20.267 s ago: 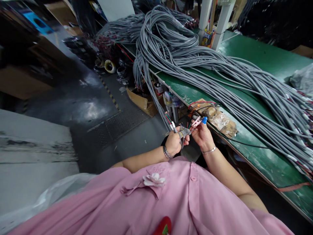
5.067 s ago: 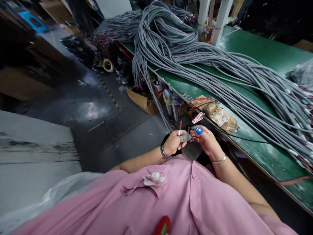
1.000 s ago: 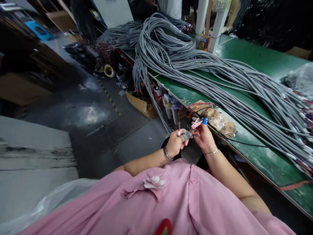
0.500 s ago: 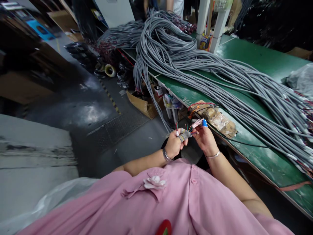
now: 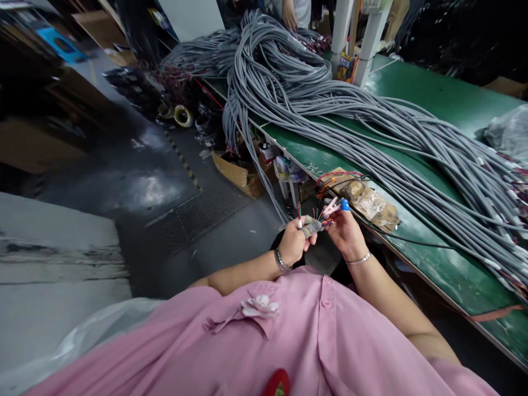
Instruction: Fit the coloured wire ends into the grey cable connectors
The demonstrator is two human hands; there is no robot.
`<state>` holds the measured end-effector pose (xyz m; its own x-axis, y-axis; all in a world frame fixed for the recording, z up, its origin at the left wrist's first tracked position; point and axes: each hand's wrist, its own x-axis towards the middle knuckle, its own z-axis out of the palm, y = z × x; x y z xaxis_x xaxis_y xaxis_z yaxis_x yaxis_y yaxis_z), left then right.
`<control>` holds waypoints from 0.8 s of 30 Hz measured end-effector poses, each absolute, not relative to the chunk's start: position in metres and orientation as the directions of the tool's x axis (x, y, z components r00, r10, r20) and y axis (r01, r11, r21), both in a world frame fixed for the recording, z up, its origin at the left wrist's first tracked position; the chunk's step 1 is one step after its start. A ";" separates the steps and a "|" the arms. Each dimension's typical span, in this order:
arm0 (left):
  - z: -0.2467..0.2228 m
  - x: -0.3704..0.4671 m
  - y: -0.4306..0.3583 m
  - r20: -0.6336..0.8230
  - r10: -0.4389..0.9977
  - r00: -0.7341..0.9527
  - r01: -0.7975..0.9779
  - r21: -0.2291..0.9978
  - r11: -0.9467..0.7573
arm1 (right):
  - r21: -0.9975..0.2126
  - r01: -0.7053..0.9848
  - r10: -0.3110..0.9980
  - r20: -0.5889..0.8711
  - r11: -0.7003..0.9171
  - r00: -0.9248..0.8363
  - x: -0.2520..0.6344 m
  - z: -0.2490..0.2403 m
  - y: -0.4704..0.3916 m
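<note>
My left hand [image 5: 292, 245] is closed around the end of a grey cable [image 5: 277, 204], with grey fabric covers on the fingertips. Thin coloured wires [image 5: 317, 215] fan out from between those fingers, and a white-sleeved bunch of wires [image 5: 299, 215] stands up beside the thumb. Close by on the right, my right hand [image 5: 347, 235] has a blue cover on its thumb. It pinches a small pale pink piece [image 5: 330, 208], blurred, whose exact kind I cannot make out. Dark wire ends reach toward the right fingers; whether these touch them is unclear.
A large bundle of grey cables [image 5: 289, 93] lies along the green table [image 5: 429, 82], some hanging over its edge. A taped cardboard piece [image 5: 367, 201] sits near the front edge. Below stands an open carton [image 5: 237, 173]. Another person's hand [image 5: 289, 15] is at the far end.
The pale pink piece has tilted slightly in my right fingers. My left hand keeps its hold on the cable. The other person's hand has come down toward the far cables.
</note>
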<state>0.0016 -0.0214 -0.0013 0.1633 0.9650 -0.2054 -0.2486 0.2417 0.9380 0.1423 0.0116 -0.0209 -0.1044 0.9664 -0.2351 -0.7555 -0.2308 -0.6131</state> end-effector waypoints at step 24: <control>-0.002 0.004 -0.017 -0.194 0.974 0.113 -0.278 0.935 0.219 | -0.627 -0.754 0.968 -0.248 -0.197 -0.047 0.137 -0.025 0.022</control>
<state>0.0036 -0.0173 -0.0023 0.1133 0.9744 -0.1941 -0.2781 0.2186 0.9353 0.1372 0.0221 -0.0248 -0.0470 0.9677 -0.2478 -0.7541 -0.1971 -0.6265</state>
